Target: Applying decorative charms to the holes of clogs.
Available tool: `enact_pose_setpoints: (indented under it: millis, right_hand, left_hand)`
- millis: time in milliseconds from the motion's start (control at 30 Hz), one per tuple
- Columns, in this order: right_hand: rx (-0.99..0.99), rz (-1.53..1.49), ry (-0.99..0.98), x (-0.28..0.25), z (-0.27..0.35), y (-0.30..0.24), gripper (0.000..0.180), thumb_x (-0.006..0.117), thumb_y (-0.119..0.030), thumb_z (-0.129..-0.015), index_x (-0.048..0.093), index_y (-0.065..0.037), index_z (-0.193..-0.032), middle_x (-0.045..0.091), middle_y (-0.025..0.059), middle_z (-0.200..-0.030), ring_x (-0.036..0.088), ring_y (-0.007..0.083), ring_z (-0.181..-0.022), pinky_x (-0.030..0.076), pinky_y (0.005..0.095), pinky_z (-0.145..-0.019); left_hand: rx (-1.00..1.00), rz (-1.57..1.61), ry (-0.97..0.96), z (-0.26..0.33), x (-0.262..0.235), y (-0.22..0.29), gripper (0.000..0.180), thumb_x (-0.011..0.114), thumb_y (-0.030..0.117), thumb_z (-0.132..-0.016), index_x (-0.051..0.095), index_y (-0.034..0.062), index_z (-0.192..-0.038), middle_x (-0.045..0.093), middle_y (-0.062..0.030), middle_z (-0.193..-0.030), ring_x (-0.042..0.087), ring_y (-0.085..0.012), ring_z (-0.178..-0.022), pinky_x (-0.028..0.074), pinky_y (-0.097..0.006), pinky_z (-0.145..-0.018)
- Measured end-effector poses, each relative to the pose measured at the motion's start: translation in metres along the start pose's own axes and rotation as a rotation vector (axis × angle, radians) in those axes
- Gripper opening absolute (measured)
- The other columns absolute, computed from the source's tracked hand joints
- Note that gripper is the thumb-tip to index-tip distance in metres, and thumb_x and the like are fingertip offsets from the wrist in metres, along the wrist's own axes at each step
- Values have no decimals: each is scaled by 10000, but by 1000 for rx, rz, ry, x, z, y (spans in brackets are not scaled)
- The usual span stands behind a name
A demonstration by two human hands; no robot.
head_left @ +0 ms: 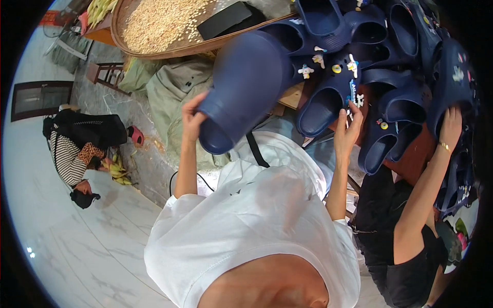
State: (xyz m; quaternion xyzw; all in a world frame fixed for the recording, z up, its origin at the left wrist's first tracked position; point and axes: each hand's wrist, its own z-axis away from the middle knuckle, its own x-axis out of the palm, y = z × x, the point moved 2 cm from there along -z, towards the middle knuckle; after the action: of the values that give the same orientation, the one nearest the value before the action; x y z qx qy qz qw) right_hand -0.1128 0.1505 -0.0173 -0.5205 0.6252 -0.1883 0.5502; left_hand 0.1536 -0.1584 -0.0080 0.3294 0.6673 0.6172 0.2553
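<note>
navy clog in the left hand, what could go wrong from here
The navy clog, held near its heel by the left hand, could slip from that one-sided grip. Its toe looks close to the tray of kernels, so a swing might spill some. The piled clogs might slide if bumped.

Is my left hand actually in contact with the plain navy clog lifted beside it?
Touching: the head view shows the left hand gripping the navy clog at the edge beside its foot opening.
</note>
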Motion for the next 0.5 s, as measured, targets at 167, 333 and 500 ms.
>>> enact_pose_setpoints:
  millis: [167,333,500]
  right_hand:
    - [130,-170,9,9,0,-4,294,555,-121,-947,519,2,-1211,542,132,-1168,573,200,-1016,480,305,-855]
    - [87,-83,86,3,1,13,309,572,-88,-920,521,-10,-1215,551,110,-1156,556,197,-1034,463,290,-842]
    - [165,-128,4,9,-4,-5,331,590,-88,-903,520,-7,-1216,553,126,-1095,548,222,-957,452,311,-830]
  left_hand:
    - [124,167,475,33,-55,-37,270,584,125,-821,628,-28,-1039,664,-76,-948,621,-175,-876,471,-280,-806]
    - [-141,-237,1082,68,-56,-132,296,582,163,-857,626,-47,-1060,633,-73,-985,562,-171,-875,451,-303,-823]
    - [-422,-517,1014,154,-108,-246,431,580,161,-834,596,-68,-1198,659,-161,-1125,612,-226,-995,446,-314,-908]
